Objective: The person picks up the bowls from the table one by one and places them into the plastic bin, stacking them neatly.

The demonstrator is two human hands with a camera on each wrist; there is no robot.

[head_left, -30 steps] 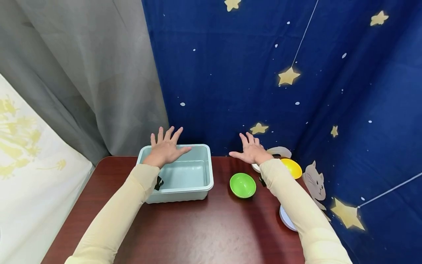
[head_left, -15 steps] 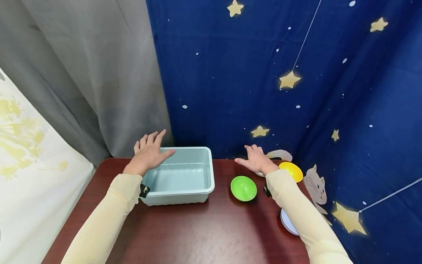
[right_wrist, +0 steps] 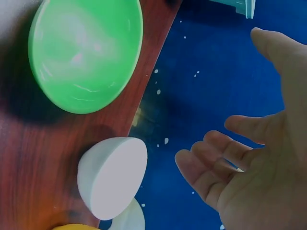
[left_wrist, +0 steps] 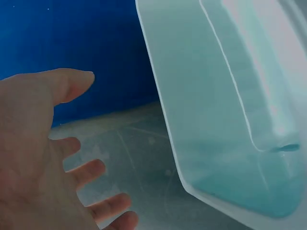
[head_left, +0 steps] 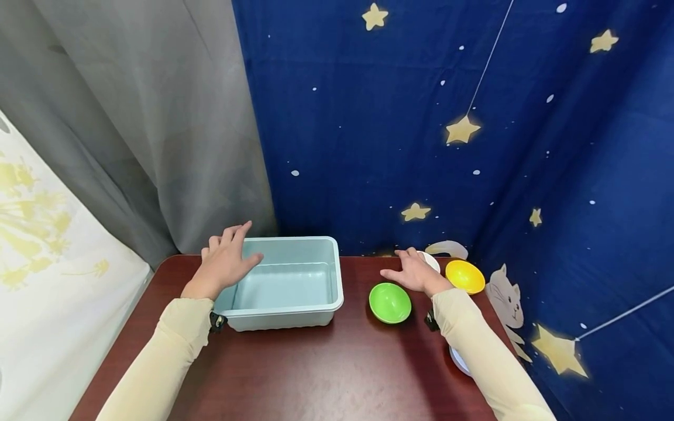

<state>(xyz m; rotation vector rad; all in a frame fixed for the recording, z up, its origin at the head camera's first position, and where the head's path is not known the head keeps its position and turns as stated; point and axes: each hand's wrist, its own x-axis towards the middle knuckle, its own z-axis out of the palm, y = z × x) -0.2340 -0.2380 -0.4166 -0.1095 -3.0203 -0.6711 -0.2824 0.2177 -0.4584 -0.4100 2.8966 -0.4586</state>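
My left hand hovers by the left side of a pale blue plastic tub, fingers spread and holding nothing. In the left wrist view the tub's wall stands apart from the fingers. My right hand is in the air behind and right of a green bowl, its fingers loosely bent around nothing. Partly hidden behind that hand is a white bowl; the right wrist view shows this white bowl tilted, apart from the fingers.
A yellow bowl sits at the table's back right corner. A pale lavender round item is mostly hidden under the right forearm. Grey and blue star-patterned curtains hang behind the brown table.
My left hand has moved left and lower, off the tub's middle. The right hand has moved slightly right and down, its fingers bending a little more. The bowls and tub stay in place.
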